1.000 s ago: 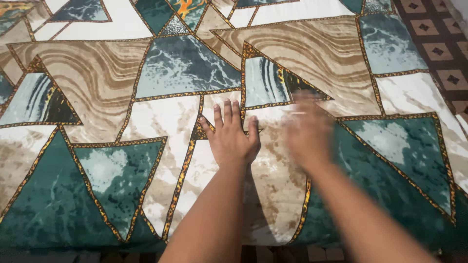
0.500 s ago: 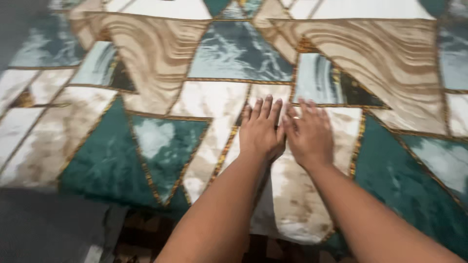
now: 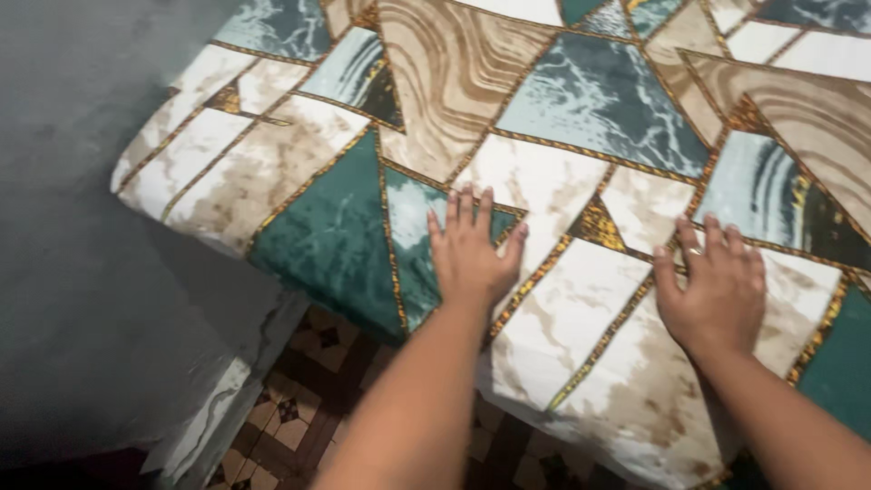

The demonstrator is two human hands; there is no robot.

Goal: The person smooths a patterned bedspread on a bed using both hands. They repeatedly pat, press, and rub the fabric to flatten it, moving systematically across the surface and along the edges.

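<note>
A bed sheet (image 3: 581,100) printed with green, beige and white marbled triangles edged in gold lies spread over a mattress. My left hand (image 3: 469,252) rests flat on it, fingers apart, near the front edge on a green and white patch. My right hand (image 3: 715,286), with a ring on one finger, lies flat on a white and beige patch further right. The two hands are well apart and hold nothing. The sheet's front edge hangs over the mattress below my forearms.
The mattress corner (image 3: 136,172) shows at the left, with a grey wall (image 3: 82,227) beside it. Below the edge is a brown cloth with diamond patterns (image 3: 308,399).
My hands were side by side and have slid apart across the sheet, the left one leftward and the right one rightward. The view has swung left, bringing the mattress corner and wall into sight.
</note>
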